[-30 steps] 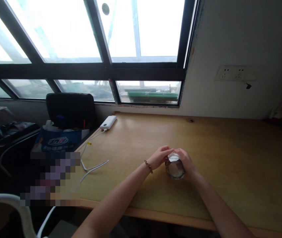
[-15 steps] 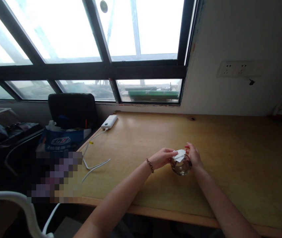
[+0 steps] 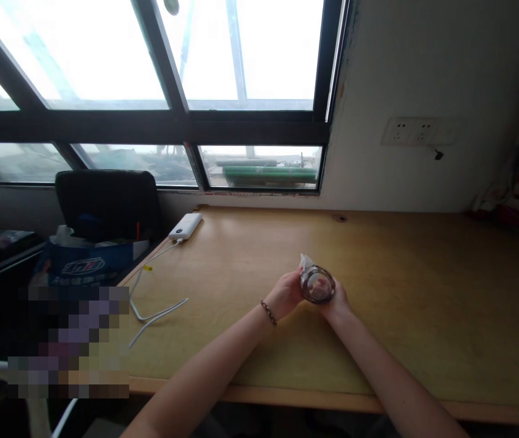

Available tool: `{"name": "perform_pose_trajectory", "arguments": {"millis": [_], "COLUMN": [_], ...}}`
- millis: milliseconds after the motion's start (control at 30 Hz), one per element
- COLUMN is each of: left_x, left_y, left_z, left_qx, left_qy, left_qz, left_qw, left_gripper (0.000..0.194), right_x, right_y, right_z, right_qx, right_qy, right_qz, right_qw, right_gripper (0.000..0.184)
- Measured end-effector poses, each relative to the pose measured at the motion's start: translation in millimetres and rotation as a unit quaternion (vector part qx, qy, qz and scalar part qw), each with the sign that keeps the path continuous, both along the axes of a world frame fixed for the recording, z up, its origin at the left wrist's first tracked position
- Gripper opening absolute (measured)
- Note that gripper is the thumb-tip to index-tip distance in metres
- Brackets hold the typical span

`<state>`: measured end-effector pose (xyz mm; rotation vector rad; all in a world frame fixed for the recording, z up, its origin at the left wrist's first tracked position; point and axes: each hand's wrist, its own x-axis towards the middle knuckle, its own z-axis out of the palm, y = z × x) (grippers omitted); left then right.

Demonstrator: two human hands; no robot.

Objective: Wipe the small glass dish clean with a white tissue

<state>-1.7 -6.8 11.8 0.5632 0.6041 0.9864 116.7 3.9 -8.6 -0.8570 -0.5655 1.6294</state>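
Both hands hold a clear glass vessel (image 3: pixel 318 286) over the counter (image 3: pixel 423 292), a white tissue (image 3: pixel 305 262) at its rim.
The left hand's (image 3: pixel 288 293) grip pinches the vessel's side near the tissue; the right hand's (image 3: pixel 337 302) grip curls round the other side, fingers blurred through the glass. A blue bag (image 3: pixel 97 258) by the black chair (image 3: pixel 104 198) holds dim, unclear items; a white power bank (image 3: pixel 186 226) lies near the window (image 3: pixel 250 55). Pixelation (image 3: pixel 81 340) hides the counter's left corner.

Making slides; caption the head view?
Left hand and right hand hold a glass vessel with white tissue at a table.
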Motion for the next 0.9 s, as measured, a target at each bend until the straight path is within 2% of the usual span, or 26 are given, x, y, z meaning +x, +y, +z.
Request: {"name": "perform_pose_trajectory", "arguments": {"millis": [67, 133, 233, 300, 367, 433, 567, 667, 800, 900], "left_x": [-1.4, -3.6, -6.5, -7.7, -8.5, -9.6, -11.3, -8.5, -0.8, -0.8], "left_y": [6.5, 12.4, 18.1, 19.7, 19.7, 17.9, 8.3, -1.6, -8.2, -3.6], "left_z": [-5.6, -11.1, -16.8, -17.6, -15.5, -10.4, 4.2, 10.2, 6.3, 2.9], "left_qx": [-0.058, -0.101, -0.115, -0.109, -0.109, -0.105, -0.053, -0.009, 0.041, 0.053], "left_qy": [-0.004, -0.003, -0.017, -0.026, -0.020, -0.014, -0.050, -0.037, 0.022, 0.044], "left_qz": [0.050, 0.071, 0.042, 0.026, 0.038, 0.054, 0.014, -0.023, 0.004, 0.046], "left_qw": [0.997, 0.992, 0.992, 0.993, 0.993, 0.993, 0.997, 0.999, 0.999, 0.997], "left_gripper": [0.025, 0.023, 0.020, 0.017, 0.015, 0.015, 0.019, 0.023, 0.027, 0.028], "right_x": [-11.9, -19.1, -19.5, -15.2, -10.7, -7.8, -6.0, -3.3, 0.6, 0.0], "right_y": [-5.6, -11.6, -17.9, -19.0, -18.1, -16.5, -13.4, -10.6, -8.0, -9.9], "right_z": [2.4, 8.8, 20.2, 24.9, 26.5, 26.2, 25.6, 25.4, 24.2, 24.2], "right_qx": [-0.029, -0.045, -0.029, 0.017, 0.064, 0.064, -0.036, -0.068, -0.055, -0.037], "right_qy": [0.006, 0.006, -0.036, -0.129, -0.228, -0.258, -0.140, -0.046, 0.058, 0.082], "right_qz": [-0.059, -0.083, -0.028, -0.004, -0.014, -0.020, -0.010, 0.011, 0.073, 0.114], "right_qw": [0.998, 0.995, 0.999, 0.992, 0.971, 0.964, 0.989, 0.997, 0.994, 0.989], "right_gripper": [0.015, 0.013, 0.027, 0.037, 0.039, 0.039, 0.042, 0.043, 0.043, 0.038]}}
